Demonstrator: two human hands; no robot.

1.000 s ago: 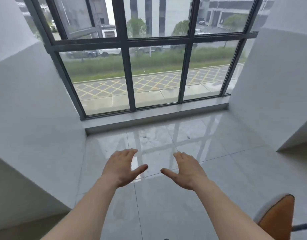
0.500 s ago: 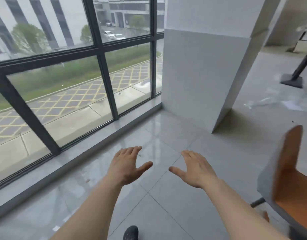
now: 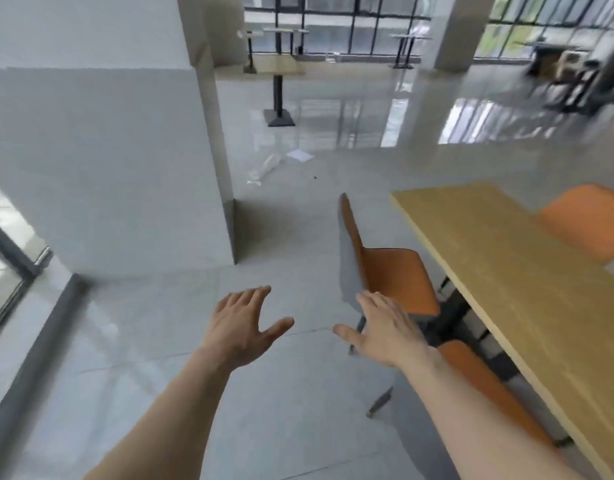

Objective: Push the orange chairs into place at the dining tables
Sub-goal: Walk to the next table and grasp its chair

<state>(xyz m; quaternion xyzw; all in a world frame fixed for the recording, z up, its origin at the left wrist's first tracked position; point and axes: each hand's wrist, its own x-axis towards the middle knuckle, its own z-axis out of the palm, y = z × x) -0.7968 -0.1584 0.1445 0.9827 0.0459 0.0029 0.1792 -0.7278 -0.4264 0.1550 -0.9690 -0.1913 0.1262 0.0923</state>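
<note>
**Two bare hands held out, both open**

Both bare arms reach forward, side by side. The left hand (image 3: pixel 241 325) is palm down with fingers spread and thumb out. The right hand (image 3: pixel 381 327) is the same, holding nothing.

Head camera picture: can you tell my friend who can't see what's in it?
Two bare, open hands, left hand and right hand, reach toward an orange chair standing pulled out beside a wooden table. Around them are grey floor tiles and a white pillar.
</note>
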